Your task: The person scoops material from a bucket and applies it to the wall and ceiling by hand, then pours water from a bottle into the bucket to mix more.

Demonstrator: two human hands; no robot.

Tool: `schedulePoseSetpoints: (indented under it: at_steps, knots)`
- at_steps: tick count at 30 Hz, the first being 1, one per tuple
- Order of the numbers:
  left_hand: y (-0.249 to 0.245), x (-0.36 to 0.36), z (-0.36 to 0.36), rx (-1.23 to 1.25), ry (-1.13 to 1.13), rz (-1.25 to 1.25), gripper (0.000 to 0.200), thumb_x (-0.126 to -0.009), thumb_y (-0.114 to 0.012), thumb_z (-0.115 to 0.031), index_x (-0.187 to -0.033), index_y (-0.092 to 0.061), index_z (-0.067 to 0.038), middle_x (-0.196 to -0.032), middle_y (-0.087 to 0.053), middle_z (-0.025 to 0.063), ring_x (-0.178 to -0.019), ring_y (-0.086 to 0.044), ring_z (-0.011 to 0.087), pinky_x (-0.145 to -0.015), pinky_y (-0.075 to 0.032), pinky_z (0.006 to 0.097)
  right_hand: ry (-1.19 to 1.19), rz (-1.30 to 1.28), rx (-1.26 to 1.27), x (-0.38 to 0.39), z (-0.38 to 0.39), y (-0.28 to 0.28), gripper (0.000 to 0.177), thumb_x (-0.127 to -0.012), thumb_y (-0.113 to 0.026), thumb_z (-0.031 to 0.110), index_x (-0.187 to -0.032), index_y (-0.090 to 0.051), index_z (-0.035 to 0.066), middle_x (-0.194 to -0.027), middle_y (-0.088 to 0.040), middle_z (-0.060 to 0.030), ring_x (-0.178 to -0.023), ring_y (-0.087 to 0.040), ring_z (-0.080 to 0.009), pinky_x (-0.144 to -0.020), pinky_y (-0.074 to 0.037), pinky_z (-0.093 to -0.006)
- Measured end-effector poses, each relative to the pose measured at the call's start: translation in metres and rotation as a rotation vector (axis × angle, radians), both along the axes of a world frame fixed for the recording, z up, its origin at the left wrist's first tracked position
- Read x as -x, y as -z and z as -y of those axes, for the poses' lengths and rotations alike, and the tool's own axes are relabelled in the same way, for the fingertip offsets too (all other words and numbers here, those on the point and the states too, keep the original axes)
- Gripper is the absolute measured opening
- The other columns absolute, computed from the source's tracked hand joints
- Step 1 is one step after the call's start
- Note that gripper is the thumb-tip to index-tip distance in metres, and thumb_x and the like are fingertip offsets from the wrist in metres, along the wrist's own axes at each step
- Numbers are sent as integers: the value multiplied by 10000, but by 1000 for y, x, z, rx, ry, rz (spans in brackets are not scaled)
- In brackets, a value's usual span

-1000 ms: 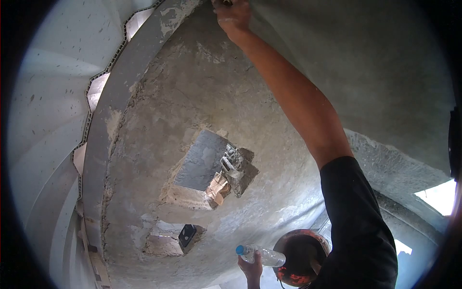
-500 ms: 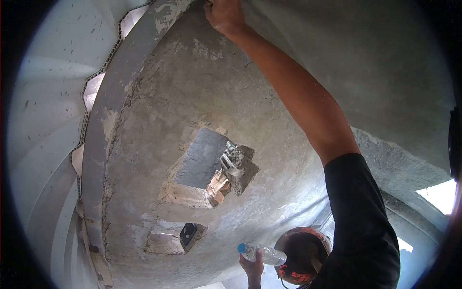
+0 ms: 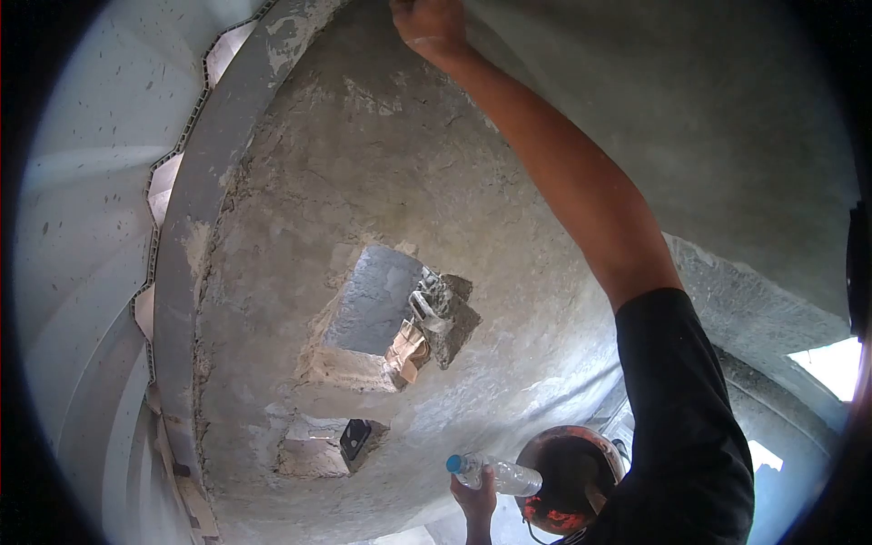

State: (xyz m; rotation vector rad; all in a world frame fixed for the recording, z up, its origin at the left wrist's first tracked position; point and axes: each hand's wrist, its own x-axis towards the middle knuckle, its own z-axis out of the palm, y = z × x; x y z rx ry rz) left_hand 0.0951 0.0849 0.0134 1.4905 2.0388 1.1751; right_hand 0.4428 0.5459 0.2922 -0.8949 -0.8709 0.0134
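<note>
My right hand (image 3: 431, 20) is at the top edge of the view, its arm stretched up along the rough plastered wall (image 3: 300, 200). Its fingers are curled, and what they hold, if anything, is hidden. Low in the view, my left hand (image 3: 476, 498) is wrapped round a clear plastic bottle (image 3: 500, 475) with a blue cap. The bottle's other end is beside the rim of a round, red-stained bucket (image 3: 545, 445). A wooden handle-like piece (image 3: 596, 499) shows inside the bucket.
The wall has a large square recess (image 3: 374, 300) with mortar-covered scraps (image 3: 436, 304) and crumpled brown paper (image 3: 408, 351) at its side. Below it, a smaller recess (image 3: 312, 454) holds a dark box (image 3: 355, 438). Corrugated sheeting (image 3: 100, 182) runs down the left.
The view has shifted slightly, so the recesses sit a little further left. My right hand appears slightly further right and up. My left hand still grips the bottle.
</note>
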Motion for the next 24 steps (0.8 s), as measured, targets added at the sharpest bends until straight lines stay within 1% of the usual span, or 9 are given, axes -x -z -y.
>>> schedulePoseSetpoints:
  at_steps: [2,6,8,9,11,14,16,23,24]
  knots:
    - [3,3,0,-11,13,17,326,-754,-688,-162,-995,-539,1,-879,-622,94,-801,-603,183,-737,-471,325,181,61,-35,7,-9,-4,289,-815,-573,122,-1074,-618,1,-821,-632,-203,-712,-616,-307,-642,-493,-387]
    - [-9,-10,-1,10,17,-32,330,-750,-694,-168,-989,-540,-1,-871,-624,90,-789,-605,189,-726,-474,327,22,-38,26,17,-17,-14,329,-822,-578,154,-1123,-598,23,-911,-635,-205,-809,-615,-324,-717,-485,-416]
    - [-11,-7,0,17,23,-82,329,-749,-695,-166,-987,-540,-1,-869,-625,88,-784,-605,190,-722,-475,328,193,120,112,22,-15,-12,333,-829,-574,175,-1137,-598,51,-1052,-606,-218,-933,-592,-345,-823,-458,-430]
    - [-6,-3,2,24,18,-66,329,-747,-697,-167,-985,-540,-1,-864,-625,86,-777,-605,190,-718,-475,328,190,115,110,27,-16,-8,333,-829,-574,175,-1137,-598,51,-1052,-606,-218,-933,-592,-345,-823,-458,-430]
    - [-5,-3,2,32,14,-54,330,-745,-698,-167,-982,-540,-1,-860,-625,84,-769,-604,189,-714,-476,327,307,263,-74,33,-11,0,339,-830,-568,180,-1152,-594,76,-1144,-555,-247,-994,-565,-359,-884,-432,-431]
    - [-8,-8,4,63,-28,-115,336,-741,-702,-166,-984,-538,-1,-871,-623,90,-774,-601,191,-716,-474,327,231,401,-98,12,11,14,337,-827,-569,173,-1151,-597,84,-1170,-524,-279,-992,-570,-350,-889,-437,-418]
    - [-3,-8,3,17,-16,-25,379,-773,-688,-291,-978,-522,-18,-839,-572,38,-738,-550,144,-672,-443,293,266,373,-74,9,4,16,337,-825,-569,169,-1151,-599,89,-1145,-539,-271,-977,-573,-348,-877,-439,-427]
    - [8,0,9,8,-26,-52,405,-783,-677,-285,-1026,-492,-19,-862,-561,41,-739,-544,138,-671,-448,285,187,106,92,7,-3,-6,305,-810,-583,157,-1104,-624,85,-987,-584,-215,-897,-585,-337,-809,-452,-442]
    - [7,-3,8,12,-62,-16,393,-765,-680,-241,-1029,-508,-5,-879,-585,71,-778,-571,171,-711,-458,312,176,107,95,13,-3,-7,305,-810,-583,157,-1104,-624,85,-987,-584,-215,-897,-585,-337,-809,-452,-442]
